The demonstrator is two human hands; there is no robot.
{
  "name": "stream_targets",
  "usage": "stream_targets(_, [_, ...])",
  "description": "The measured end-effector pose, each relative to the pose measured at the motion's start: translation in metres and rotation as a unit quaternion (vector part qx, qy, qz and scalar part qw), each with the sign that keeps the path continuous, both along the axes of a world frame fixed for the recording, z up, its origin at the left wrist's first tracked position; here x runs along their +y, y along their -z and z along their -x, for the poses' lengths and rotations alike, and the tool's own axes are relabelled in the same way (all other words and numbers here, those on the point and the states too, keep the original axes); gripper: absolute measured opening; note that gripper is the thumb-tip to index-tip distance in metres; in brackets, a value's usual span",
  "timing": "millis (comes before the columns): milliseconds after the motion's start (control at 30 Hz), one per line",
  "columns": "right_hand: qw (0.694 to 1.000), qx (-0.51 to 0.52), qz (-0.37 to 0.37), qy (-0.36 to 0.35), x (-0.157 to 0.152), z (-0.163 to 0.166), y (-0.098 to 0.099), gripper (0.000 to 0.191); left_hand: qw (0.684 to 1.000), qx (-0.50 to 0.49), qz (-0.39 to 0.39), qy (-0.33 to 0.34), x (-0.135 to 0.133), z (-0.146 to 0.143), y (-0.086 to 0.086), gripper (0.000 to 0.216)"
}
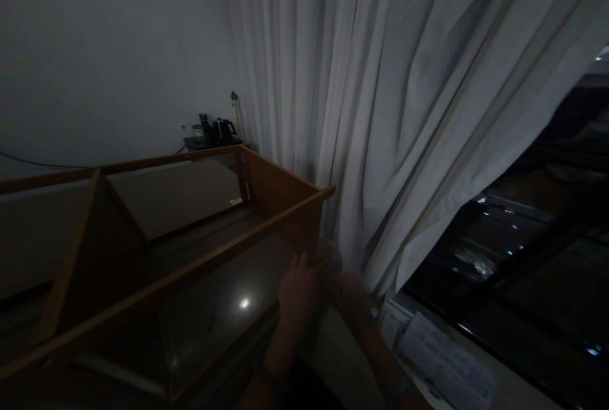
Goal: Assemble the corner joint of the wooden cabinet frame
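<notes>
Wooden frame [276, 185], built of straight rails and flat boards, stood left of the white curtain [295, 67], one corner close to its soft vertical folds. Near the curtain's lower part, the left hand [301, 280] had slightly bent fingers against that corner's end board; the right hand [349, 292] was blurred, its fingers' opening and hold impossible to tell. Left of the curtain, a glossy panel [214, 308] reflected a round light.

The head-worn camera looks forward and down (the light is dim) over a nearby wooden frame [214, 256] toward pale curtains [380, 105], apparently farther off.
</notes>
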State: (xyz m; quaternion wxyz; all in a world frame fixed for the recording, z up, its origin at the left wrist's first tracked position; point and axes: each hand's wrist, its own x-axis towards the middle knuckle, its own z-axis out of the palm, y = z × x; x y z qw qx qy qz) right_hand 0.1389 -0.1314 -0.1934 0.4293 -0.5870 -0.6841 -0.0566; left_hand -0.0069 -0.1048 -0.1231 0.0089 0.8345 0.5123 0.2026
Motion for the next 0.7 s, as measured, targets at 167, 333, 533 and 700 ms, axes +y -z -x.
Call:
stream_targets(167, [0.966,0.238,0.097,-0.015,-0.006,0.022,-0.006,0.055,1.0,-0.001,0.009,0.0,-0.001,0.0,-0.001,0.032])
stream_targets(333, [0.928,0.344,0.133,-0.046,-0.005,0.031,-0.011,0.063,1.0,-0.009,0.017,0.007,-0.004,0.001,-0.005,0.033])
stream_targets(533, [0.992,0.087,0.089,-0.018,-0.009,0.015,-0.01,0.05,1.0,-0.005,0.016,0.003,-0.003,0.001,-0.004,0.031])
stream_targets(700, [0.99,-0.14,0.003,-0.017,-0.009,-0.01,-0.011,0.031,1.0,0.009,0.007,-0.01,-0.001,0.0,-0.001,0.031])
